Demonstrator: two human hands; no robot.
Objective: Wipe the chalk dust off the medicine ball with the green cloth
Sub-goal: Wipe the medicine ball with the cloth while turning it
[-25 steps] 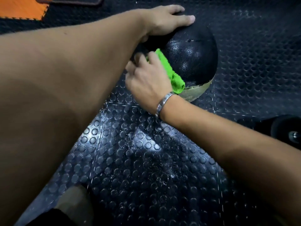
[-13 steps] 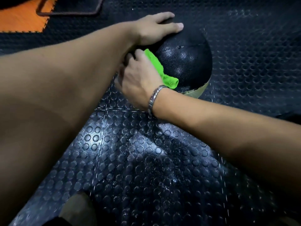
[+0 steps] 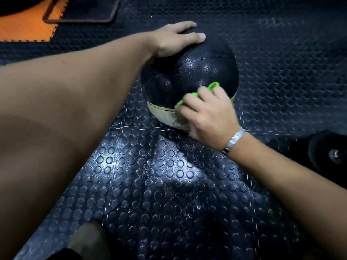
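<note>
A black textured medicine ball (image 3: 202, 72) with a pale band along its lower edge sits on the studded rubber floor. My left hand (image 3: 176, 41) rests flat on the ball's far top, fingers straight. My right hand (image 3: 208, 113) grips the green cloth (image 3: 213, 86) and presses it against the ball's near lower right side. Most of the cloth is hidden under my fingers; only green edges show above the knuckles and at the left. A metal bracelet circles my right wrist.
Black studded rubber flooring (image 3: 159, 184) carries white dust specks near me. An orange mat (image 3: 24, 25) and a dark metal frame (image 3: 80, 17) lie at the far left. A dark dumbbell (image 3: 326, 152) sits at the right edge. My knee (image 3: 88, 239) shows at the bottom.
My right hand has slid the green cloth from the ball's upper left side down and across to its near lower right side. My left hand has stayed on top of the ball.
</note>
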